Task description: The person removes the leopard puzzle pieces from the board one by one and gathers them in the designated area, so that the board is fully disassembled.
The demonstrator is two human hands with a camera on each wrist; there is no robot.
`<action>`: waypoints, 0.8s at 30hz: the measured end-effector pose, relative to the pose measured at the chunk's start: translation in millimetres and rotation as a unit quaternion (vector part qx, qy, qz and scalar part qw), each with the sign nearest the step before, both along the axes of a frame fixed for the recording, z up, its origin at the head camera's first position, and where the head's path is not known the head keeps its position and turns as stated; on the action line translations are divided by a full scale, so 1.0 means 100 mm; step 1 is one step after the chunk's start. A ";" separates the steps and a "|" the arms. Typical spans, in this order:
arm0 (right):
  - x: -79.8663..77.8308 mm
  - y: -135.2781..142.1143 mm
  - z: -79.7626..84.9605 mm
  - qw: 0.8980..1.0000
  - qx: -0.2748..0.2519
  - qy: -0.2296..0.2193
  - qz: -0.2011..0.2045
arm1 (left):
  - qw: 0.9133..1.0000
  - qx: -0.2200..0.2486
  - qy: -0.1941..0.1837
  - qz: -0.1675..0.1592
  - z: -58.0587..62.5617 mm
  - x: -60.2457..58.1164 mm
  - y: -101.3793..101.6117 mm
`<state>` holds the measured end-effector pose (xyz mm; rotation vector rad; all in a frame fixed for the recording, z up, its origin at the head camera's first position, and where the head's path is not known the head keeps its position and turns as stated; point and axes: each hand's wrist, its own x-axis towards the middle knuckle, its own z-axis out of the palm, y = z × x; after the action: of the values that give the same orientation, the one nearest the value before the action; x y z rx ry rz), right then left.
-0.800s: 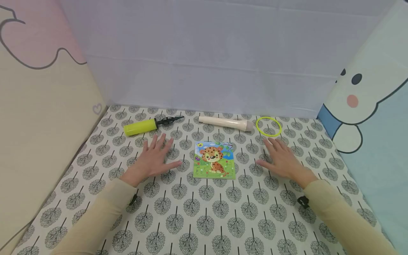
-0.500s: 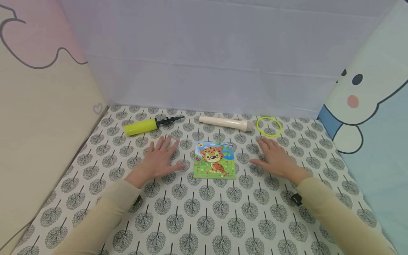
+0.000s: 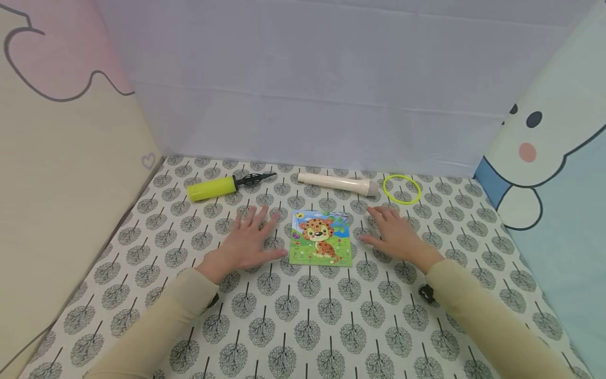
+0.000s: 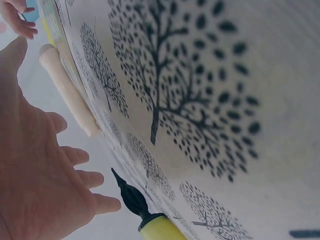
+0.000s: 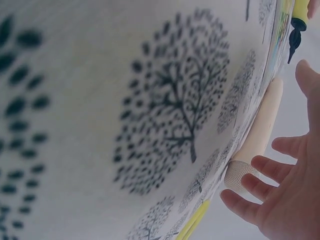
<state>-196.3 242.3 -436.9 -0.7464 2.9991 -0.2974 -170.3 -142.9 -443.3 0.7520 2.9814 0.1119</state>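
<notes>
A square leopard picture puzzle board (image 3: 322,239) lies flat on the cloth between my two hands. My left hand (image 3: 247,245) is spread just left of it, thumb tip close to its left edge. On the other side, my right hand (image 3: 395,234) hovers with fingers extended, a small gap from the board. Neither hand holds anything. In the left wrist view the left palm (image 4: 45,175) appears above the cloth, fingers apart. The right wrist view shows the right fingers (image 5: 265,187) likewise apart and bare.
Behind the hands lie a yellow hand pump (image 3: 213,188) with a black nozzle, a white toy microphone (image 3: 336,182) and a yellow ring (image 3: 401,189). The tree-patterned cloth (image 3: 284,337) covers the table. Fabric walls (image 3: 303,79) rise at the back and both sides.
Both hands have moved inward, the left rightward and the right leftward, closer to the puzzle board. The board, pump, microphone and ring lie where they were.
</notes>
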 end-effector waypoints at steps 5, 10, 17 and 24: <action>0.00 -0.06 -0.01 1.000 0.013 0.002 0.006 | 1.000 -0.001 0.000 -0.009 -0.01 0.02 0.05; 0.00 -0.08 -0.01 1.000 0.005 0.009 0.017 | 1.000 -0.002 -0.006 -0.005 0.02 0.03 0.07; 0.00 -0.09 -0.01 1.000 0.005 0.005 0.015 | 1.000 0.002 -0.006 -0.002 0.02 0.02 0.07; -0.02 -0.14 -0.03 1.000 -0.001 0.007 0.023 | 1.000 -0.001 -0.007 -0.009 0.04 0.03 0.12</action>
<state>-198.8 228.3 -439.7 -0.8209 2.9898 -0.2944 -166.9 -130.9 -439.6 0.7740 2.9616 0.1132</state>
